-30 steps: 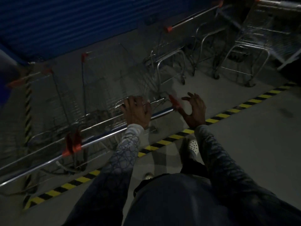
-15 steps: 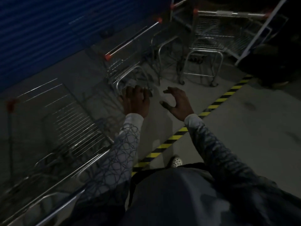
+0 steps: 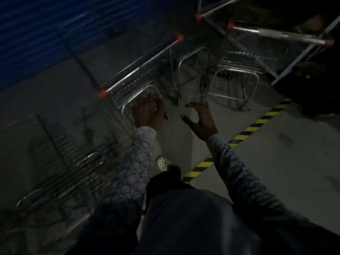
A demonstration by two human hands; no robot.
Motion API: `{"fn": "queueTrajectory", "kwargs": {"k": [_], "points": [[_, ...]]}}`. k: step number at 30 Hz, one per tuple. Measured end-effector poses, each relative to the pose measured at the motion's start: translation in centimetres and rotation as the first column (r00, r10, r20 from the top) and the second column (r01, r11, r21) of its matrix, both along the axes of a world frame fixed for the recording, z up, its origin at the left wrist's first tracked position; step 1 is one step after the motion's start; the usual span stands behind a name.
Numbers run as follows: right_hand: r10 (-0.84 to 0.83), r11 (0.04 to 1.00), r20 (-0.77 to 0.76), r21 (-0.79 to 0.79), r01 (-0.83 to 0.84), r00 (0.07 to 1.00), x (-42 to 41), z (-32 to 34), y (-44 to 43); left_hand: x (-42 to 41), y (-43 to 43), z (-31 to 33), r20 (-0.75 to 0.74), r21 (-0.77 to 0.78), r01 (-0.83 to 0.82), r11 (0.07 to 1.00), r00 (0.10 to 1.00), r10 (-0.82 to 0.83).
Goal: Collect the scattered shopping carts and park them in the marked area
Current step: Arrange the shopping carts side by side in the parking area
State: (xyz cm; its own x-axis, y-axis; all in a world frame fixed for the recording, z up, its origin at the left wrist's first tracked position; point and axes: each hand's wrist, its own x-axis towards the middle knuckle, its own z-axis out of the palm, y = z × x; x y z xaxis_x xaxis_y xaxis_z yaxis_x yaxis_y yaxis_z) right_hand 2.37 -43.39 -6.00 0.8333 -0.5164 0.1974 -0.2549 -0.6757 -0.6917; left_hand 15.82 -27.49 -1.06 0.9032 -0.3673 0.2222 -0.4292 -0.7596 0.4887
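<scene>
Hovering, empty: your left grip (image 3: 147,115) is spreading released near cart (image 3: 128,85), right grip (image 3: 200,120) hanging slack. Cart is standing beyond striped line (image 3: 257,124), wall side. Rigid steel, probably heavy, rolling freely; you are best taking handle bar (image 3: 139,68), two-handed.

Blue ribbed shutter (image 3: 46,34) fills upper left, dim. Grey concrete floor (image 3: 285,172) below me, dark scuffs at right. 1 white perforated shoe (image 3: 162,162) of mine on floor near centre. Light poor.
</scene>
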Motion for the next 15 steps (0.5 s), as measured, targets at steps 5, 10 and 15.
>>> {"fn": "queueTrajectory", "kwargs": {"k": [5, 10, 15], "points": [[0.075, 0.989, -0.016, -0.124, -0.076, 0.997, 10.3, 1.2, -4.1, 10.9, -3.5, -0.6, 0.029, -0.076, -0.132, 0.988, 0.991, 0.134], [0.093, 0.958, 0.067, -0.277, -0.071, 0.993, 20.8, 2.6, -5.8, 19.1, -2.6, -1.7, -0.033, 0.009, -0.278, 0.96, 0.96, 0.278], [0.116, 0.923, -0.157, -0.348, -0.165, 0.981, 29.2, -0.1, -8.2, 21.9, -3.0, -3.7, -0.064, 0.369, -0.332, 0.868, 0.923, 0.38]]}}
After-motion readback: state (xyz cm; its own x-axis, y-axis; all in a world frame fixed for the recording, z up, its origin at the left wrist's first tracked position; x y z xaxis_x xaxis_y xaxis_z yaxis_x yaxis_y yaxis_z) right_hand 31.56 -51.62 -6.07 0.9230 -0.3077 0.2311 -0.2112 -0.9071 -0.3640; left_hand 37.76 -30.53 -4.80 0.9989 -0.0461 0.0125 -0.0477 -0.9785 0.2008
